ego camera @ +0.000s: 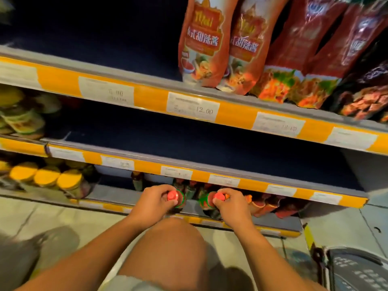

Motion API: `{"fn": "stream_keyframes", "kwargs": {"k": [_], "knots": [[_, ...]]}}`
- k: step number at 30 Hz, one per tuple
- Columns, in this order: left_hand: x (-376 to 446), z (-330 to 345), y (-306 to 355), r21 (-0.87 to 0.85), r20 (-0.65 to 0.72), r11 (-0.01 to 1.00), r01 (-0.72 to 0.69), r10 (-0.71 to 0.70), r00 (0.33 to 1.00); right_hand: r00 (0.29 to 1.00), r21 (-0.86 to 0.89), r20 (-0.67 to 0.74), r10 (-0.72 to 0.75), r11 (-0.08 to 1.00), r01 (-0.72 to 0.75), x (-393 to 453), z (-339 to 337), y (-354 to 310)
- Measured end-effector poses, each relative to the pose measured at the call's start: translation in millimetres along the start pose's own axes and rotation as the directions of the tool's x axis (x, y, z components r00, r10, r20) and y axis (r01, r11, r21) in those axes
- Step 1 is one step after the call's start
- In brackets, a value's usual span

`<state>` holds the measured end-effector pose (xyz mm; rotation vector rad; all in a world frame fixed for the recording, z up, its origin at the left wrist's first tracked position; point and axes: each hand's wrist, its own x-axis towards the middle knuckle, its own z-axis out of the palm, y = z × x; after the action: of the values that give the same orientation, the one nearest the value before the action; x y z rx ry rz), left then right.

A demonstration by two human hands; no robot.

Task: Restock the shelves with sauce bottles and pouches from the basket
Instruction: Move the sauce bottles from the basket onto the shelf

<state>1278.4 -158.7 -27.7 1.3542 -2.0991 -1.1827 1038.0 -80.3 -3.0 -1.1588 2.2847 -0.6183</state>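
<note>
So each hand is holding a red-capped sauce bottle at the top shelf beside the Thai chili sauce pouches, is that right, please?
Not quite: the head view shows the left hand and right hand each holding a red-capped sauce bottle at the bottom shelf, well below the Thai chili sauce pouches.

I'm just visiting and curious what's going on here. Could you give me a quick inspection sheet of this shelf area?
Surface: bottom shelf, grey, partly bare at its left; yellow price strip above it.
Job's things: two sauce bottles with red caps, left bottle and right bottle, at the shelf front; more bottles in a row to the right; basket on the floor, lower right.
Clutter: sauce pouches on the top shelf; yellow-lidded jars at left.
Grippers: left hand grips the left bottle's cap; right hand grips the right bottle's cap.
Cables: nothing seen.
Surroundings: tiled floor; the person's knee in the foreground.
</note>
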Motion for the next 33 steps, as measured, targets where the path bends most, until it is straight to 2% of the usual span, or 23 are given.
{"fn": "stream_keyframes", "kwargs": {"k": [5, 13, 19, 29, 33], "knots": [[27.9, 33.6, -8.8, -0.038, 0.029, 0.992, 0.118, -0.117, 0.993, 0.998, 0.006, 0.023, 0.054, 0.999, -0.054, 10.4, 28.2, 14.7], [66.0, 58.6, -17.2, 0.119, 0.088, 0.985, 0.126, -0.136, 0.987, 0.995, 0.012, -0.015, 0.098, 0.995, -0.098, 27.3, 47.0, 23.2], [73.3, 72.9, -23.5, 0.19, 0.181, 0.977, 0.092, -0.127, 0.975, 0.983, 0.03, -0.016, 0.181, 0.983, -0.18, 39.3, 57.9, 28.9], [79.5, 93.7, -23.0, 0.092, 0.124, 0.979, 0.181, -0.191, 0.974, 0.992, 0.042, 0.023, 0.125, 0.991, -0.126, 43.7, 68.7, 37.7], [82.6, 96.0, -22.3, 0.123, 0.132, 0.978, 0.17, -0.186, 0.974, 0.99, 0.018, 0.047, 0.133, 0.991, -0.134, 46.7, 73.4, 40.6]]}}
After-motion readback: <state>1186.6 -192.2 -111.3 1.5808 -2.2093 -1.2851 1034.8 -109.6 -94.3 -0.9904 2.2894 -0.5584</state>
